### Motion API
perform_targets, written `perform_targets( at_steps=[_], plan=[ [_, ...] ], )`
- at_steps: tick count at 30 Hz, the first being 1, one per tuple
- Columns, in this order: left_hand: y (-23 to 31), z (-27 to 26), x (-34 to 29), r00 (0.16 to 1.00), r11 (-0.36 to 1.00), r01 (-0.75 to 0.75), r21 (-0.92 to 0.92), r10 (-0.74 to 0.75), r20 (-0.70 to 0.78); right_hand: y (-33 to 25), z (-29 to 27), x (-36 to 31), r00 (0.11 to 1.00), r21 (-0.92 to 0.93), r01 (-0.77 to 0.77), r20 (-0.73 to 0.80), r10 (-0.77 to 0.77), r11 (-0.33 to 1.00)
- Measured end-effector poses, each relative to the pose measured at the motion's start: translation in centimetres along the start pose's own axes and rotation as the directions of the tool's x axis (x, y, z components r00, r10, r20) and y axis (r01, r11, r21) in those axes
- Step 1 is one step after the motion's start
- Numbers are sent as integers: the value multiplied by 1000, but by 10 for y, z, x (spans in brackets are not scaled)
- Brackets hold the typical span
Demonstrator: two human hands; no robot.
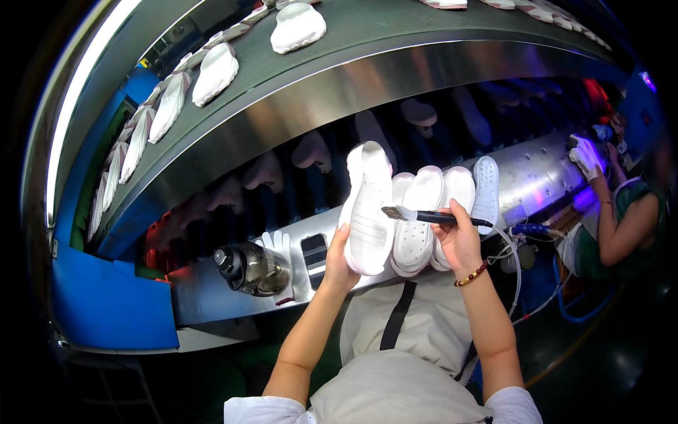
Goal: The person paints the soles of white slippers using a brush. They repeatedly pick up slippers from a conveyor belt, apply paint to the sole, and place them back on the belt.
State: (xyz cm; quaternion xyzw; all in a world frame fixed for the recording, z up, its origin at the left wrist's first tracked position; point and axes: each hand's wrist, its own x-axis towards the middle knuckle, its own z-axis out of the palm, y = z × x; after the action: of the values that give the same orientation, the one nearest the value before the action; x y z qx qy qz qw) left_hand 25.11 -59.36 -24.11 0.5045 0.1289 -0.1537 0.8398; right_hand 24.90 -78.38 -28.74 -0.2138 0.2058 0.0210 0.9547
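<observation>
We count five white rubber shoe soles at our hands, one black-handled brush, and one dark water bottle.

Dark phone screen on ledge

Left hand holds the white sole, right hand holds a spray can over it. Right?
Not quite. The left hand does hold the white sole, but the right hand holds a brush, not a spray can. The head view shows it.
</observation>
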Motion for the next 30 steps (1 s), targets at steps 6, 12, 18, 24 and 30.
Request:
perform_targets(
  at_steps=[6,12,18,24,30],
  plan=[
    [3,5,-1,999,998,46,-45,-44,29,3,-1,-1,1000,-31,16,-13,-16,999],
    [-8,18,0,999,992,39,-124,-43,-32,30,7,5,906,-422,422,174,-385,802],
    [-24,17,8,985,988,-154,-13,153,-80,45,21,-15,730,-655,664,466,-500,361],
    [-25,20,4,987,987,-157,-20,156,-27,41,18,-21,666,-626,731,567,-484,273],
    [-33,24,6,983,982,-185,26,185,1,37,8,-23,720,-661,684,542,-433,309]
  ],
)
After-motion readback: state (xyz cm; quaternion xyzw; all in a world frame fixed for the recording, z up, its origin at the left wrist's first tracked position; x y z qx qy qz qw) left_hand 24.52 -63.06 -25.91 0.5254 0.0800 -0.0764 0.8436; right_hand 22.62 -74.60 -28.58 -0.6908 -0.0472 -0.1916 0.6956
